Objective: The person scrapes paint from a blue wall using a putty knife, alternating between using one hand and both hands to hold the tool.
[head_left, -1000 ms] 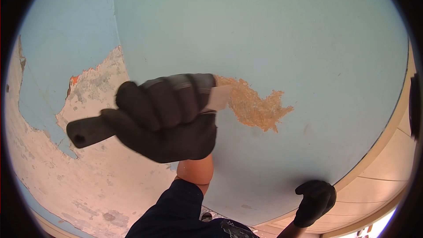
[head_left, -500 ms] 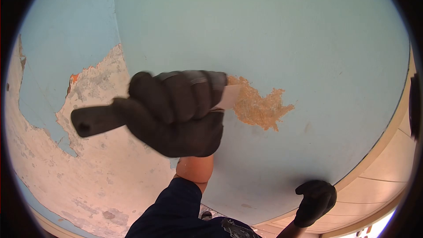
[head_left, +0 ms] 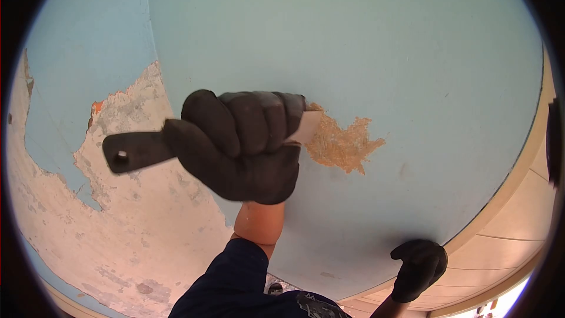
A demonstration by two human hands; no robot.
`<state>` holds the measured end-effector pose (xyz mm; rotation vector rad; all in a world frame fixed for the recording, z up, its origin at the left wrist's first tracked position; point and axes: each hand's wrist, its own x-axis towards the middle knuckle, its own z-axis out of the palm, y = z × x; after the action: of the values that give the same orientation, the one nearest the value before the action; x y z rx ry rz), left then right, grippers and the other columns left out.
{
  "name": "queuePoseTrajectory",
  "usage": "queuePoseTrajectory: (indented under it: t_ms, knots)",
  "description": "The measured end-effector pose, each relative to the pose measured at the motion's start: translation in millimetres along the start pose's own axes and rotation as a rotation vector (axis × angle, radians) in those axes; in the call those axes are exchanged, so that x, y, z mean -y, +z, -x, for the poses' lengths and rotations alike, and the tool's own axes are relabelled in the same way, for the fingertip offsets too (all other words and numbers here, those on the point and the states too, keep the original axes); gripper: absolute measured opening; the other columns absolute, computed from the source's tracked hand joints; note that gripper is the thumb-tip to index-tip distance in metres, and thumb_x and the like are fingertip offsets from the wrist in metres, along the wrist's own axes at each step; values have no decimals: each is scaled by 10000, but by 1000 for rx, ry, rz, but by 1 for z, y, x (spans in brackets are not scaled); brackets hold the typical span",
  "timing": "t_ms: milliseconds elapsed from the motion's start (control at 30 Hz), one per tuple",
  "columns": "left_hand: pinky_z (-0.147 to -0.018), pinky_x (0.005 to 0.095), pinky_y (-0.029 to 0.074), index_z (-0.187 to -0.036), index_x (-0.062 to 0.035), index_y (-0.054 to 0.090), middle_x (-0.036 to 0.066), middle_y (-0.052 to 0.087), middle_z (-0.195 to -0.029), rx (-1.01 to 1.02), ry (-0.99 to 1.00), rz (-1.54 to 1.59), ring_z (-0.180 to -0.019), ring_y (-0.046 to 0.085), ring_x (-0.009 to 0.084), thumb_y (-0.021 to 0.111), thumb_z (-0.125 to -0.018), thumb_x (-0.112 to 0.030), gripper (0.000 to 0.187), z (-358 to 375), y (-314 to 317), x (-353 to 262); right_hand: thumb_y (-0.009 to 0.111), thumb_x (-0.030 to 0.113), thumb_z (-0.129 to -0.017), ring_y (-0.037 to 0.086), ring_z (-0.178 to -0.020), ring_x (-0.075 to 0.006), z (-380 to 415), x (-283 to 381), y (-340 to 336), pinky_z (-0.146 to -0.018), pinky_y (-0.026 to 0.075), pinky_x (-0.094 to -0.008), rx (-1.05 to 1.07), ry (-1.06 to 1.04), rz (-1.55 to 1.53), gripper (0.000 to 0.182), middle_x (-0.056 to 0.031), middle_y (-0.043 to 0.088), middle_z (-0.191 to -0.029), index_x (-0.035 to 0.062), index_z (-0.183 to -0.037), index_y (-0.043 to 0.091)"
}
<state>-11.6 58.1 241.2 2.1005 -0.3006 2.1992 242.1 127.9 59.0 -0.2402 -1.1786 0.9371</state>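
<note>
My left hand (head_left: 241, 147), in a dark glove, is closed round a scraper, palm side toward me. The scraper's black handle (head_left: 141, 152) sticks out to the left, with a hole near its end. Its pale blade (head_left: 307, 128) shows at the right of the fist, over the left part of a rough tan patch (head_left: 347, 144) in the blue-green wall (head_left: 376, 53). Lower right, my gloved right hand (head_left: 419, 268) rests by the wall's edge, thumb apart from the fingers, with nothing visible in it.
On the left, blue paint (head_left: 76, 82) has come off in a large area, baring a pale, mottled surface (head_left: 147, 218). A cream trim (head_left: 494, 206) curves along the wall's right edge, beside light panels (head_left: 512, 229). Part of a shoe (head_left: 275, 288) shows at the bottom.
The handle end has shifted slightly right and up, and my left fist is a little higher. The wall patch appears slightly further left. My right hand has barely moved.
</note>
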Motion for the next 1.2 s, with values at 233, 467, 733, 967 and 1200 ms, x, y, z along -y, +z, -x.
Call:
queuePoseTrajectory:
  t_ms: [233,467,733,967,1200]
  knots:
    - [-500,295,255,-680,-198,352,-52,295,-529,-36,68,-2,-458,222,106,266,-1072,-521,515,3,-1,0,421,116,-957,467,-408,-237,0,-2,-2,-386,429,-341,3,-4,-12,304,-93,461,-539,57,-658,428]
    - [-481,311,265,-716,-183,375,-41,307,-530,-134,117,-105,-448,254,108,259,-1079,-509,502,4,15,-3,421,115,-961,480,-417,-236,0,0,-1,-382,432,-345,16,-15,-20,314,-87,446,-534,55,-653,429]
    - [-450,279,203,-682,-200,348,-49,293,-541,-248,114,-80,-440,196,98,285,-1069,-462,471,9,18,-3,442,148,-990,511,-469,-242,-1,-3,-10,-417,460,-361,104,-24,-40,312,-94,475,-596,48,-695,449]
    - [-447,274,220,-680,-209,345,-56,275,-520,-55,93,-73,-434,199,84,287,-1071,-463,469,-1,13,-13,438,125,-977,509,-464,-246,-1,-2,-9,-416,458,-362,76,30,-40,298,-99,485,-597,42,-691,454]
    - [-405,290,246,-704,-172,384,-37,320,-494,-16,157,-35,-399,245,102,256,-1090,-421,477,0,18,-6,463,123,-954,512,-466,-249,-2,-1,-8,-426,464,-363,50,32,-55,284,-99,488,-594,42,-682,455]
